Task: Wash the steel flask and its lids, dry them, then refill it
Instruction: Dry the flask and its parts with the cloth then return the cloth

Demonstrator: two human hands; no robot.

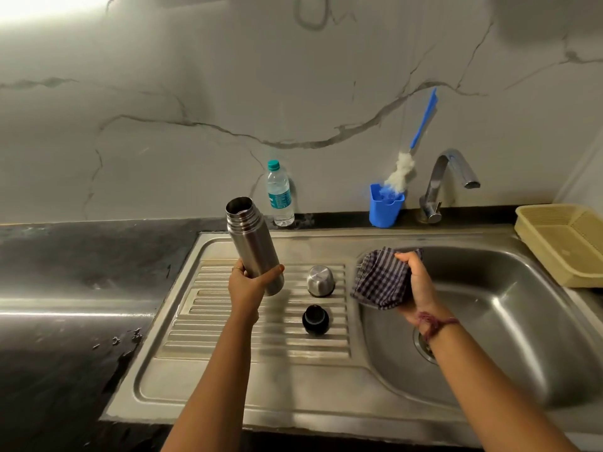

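Two lids (320,280) on drainboard; left hand (248,281) grips flask (253,244) base, right hand (416,282) clutches cloth (381,278), seemingly damp.

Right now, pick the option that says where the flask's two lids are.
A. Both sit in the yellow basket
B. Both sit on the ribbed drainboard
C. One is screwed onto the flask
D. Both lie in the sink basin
B: the steel cap and the black stopper sit on the ribbed drainboard, while the flask in the left hand has an open mouth.
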